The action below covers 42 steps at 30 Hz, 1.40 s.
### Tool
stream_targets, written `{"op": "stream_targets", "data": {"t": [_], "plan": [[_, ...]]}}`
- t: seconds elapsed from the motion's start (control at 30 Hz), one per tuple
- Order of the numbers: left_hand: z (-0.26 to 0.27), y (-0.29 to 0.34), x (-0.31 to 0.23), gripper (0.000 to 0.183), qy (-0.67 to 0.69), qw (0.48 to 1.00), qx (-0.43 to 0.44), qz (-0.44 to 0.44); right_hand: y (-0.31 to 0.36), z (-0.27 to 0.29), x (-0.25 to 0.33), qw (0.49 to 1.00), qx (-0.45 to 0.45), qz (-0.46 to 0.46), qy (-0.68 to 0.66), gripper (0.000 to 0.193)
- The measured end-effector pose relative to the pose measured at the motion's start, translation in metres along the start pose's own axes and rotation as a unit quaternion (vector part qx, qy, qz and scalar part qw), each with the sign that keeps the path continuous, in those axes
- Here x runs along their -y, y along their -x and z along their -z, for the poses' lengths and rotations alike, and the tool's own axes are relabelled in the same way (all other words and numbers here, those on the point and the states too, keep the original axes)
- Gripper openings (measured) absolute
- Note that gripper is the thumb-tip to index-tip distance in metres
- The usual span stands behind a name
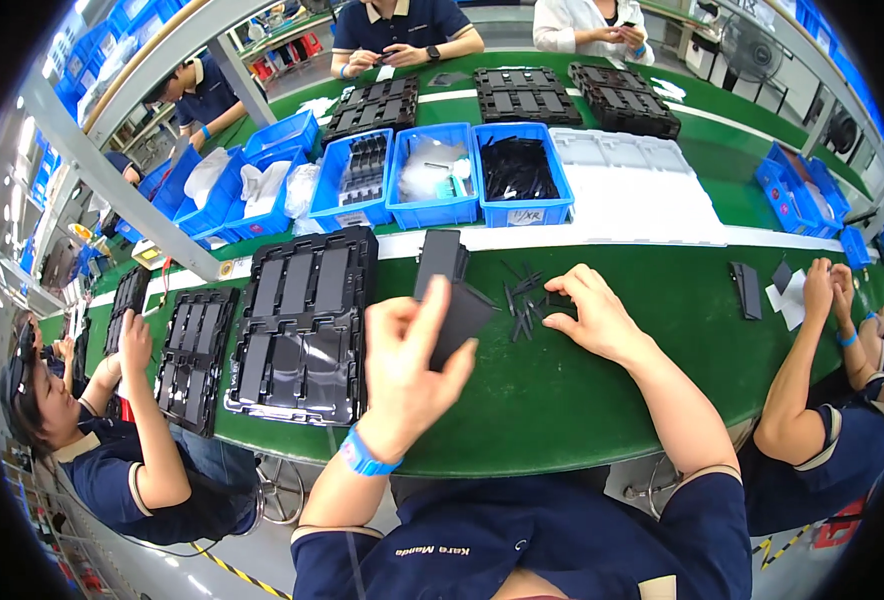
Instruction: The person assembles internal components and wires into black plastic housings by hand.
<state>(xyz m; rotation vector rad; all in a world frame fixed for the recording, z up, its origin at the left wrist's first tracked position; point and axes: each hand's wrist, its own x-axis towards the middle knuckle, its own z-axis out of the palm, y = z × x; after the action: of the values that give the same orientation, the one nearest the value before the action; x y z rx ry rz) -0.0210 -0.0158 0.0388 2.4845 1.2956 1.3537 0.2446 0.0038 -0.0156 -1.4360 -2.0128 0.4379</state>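
A flat dark grey rectangular piece [462, 322] is gripped between the thumb and fingers of my left hand [402, 365], raised over the green table. Just beyond it lies another dark grey panel [440, 250], partly covered by the held one. Small thin black strips [522, 298] are scattered in a loose pile right of the held piece. My right hand [594, 312] reaches to the right edge of this pile, thumb and fingers curved with a gap between them. No strip is visibly held there.
Left of my hands sits a black tray [302, 325] of dark panels, with another such tray [194, 350] beyond it. Blue bins [527, 213] line the far side beside stacked pale trays [637, 195]. Co-workers sit on both sides and opposite. A metal post [132, 195] slants at left.
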Motion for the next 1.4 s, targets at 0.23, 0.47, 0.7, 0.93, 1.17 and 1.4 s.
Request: {"op": "stream_targets", "data": {"t": [0.23, 0.47, 0.7, 0.93, 1.17, 1.4], "plan": [[0.080, 0.034, 0.076, 0.059, -0.244, 0.951, -0.098, 0.162, -0.006, 0.003, 0.001, 0.997, 0.025, -0.039, -0.063, 0.015], [0.095, 0.059, 0.088, 0.031, -0.299, 0.911, -0.042, 0.281, -0.012, 0.000, 0.006, 0.990, -0.092, 0.038, -0.099, 0.006], [0.090, 0.068, 0.095, 0.030, -0.343, 0.896, -0.009, 0.281, -0.008, -0.002, -0.001, 0.984, -0.088, -0.010, -0.153, 0.003], [0.087, 0.066, 0.095, 0.024, -0.401, 0.889, -0.016, 0.219, -0.010, 0.009, -0.006, 0.944, -0.075, -0.089, -0.310, 0.009], [0.090, 0.059, 0.085, 0.034, -0.371, 0.901, 0.023, 0.222, -0.011, 0.097, -0.060, 0.929, -0.300, -0.037, -0.212, 0.026], [0.076, 0.019, 0.042, 0.039, -0.226, 0.973, 0.019, 0.051, 0.114, 0.216, -0.246, 0.856, -0.471, -0.177, 0.119, 0.023]]}}
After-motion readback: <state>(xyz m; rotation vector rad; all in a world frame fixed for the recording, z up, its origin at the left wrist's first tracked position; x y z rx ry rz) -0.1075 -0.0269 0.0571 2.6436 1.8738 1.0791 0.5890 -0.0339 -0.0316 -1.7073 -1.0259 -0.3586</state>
